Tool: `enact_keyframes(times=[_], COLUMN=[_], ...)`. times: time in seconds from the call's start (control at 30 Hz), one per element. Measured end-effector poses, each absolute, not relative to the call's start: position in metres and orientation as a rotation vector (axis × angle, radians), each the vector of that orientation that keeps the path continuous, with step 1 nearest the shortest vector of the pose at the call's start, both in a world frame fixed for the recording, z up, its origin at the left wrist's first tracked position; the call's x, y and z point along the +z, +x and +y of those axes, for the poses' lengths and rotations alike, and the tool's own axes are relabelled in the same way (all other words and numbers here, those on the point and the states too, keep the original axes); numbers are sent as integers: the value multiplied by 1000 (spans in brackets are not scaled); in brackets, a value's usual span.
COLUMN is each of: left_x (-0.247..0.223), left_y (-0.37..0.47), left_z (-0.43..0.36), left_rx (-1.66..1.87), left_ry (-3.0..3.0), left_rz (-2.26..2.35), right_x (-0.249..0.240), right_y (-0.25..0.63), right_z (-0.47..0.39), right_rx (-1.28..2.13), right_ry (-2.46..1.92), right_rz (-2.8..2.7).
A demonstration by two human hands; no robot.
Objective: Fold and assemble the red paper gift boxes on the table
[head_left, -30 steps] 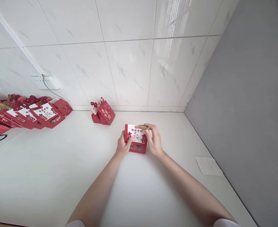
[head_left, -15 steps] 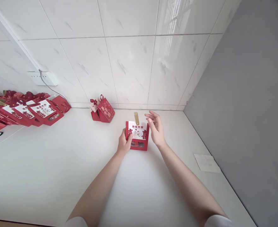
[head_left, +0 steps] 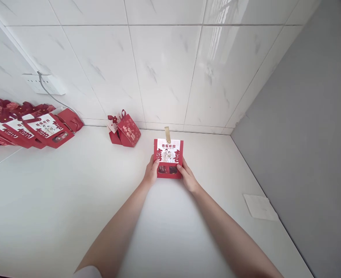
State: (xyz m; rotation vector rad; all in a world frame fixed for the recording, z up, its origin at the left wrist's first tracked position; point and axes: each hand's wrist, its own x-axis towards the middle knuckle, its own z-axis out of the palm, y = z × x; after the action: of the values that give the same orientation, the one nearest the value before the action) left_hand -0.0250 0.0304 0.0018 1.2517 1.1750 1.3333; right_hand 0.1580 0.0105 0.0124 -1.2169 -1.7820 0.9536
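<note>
A red gift box [head_left: 168, 151] with a white printed label, a small window low on its front and a gold strap handle [head_left: 167, 135] is held upright over the white tabletop. My left hand [head_left: 150, 171] grips its left side, thumb on the front. On the opposite side my right hand [head_left: 188, 177] clasps the box the same way, thumb near the window's corner. The fingers behind the box are hidden. Dark red contents show through the window.
Against the tiled wall stand small red boxes [head_left: 129, 129] with ribbon handles. Several similar gift boxes [head_left: 47, 129] are bunched at the left, below a wall socket [head_left: 44, 84]. A white paper [head_left: 260, 207] lies at right by a grey panel [head_left: 303, 127].
My right hand has come down from beside the strap and closed on the box's right side. The left hand keeps its hold. The camera view has shifted slightly.
</note>
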Motion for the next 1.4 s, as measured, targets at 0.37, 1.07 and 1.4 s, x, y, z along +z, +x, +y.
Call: enact_keyframes(times=[0.37,1.07,1.4], left_x=[10,-1,18], left_y=[-29,-34,-29], left_z=[31,35,28], left_rx=[1317,1261,1328], left_ry=[1165,1233,1047], left_rz=[1184,1058,1081], right_x=[15,-2,4], right_y=[156,154,154], right_z=[14,29,21], right_rx=[1191,1460,1353], right_ry=[-1065,-767,-809], right_rz=[-1581,-877,-1222])
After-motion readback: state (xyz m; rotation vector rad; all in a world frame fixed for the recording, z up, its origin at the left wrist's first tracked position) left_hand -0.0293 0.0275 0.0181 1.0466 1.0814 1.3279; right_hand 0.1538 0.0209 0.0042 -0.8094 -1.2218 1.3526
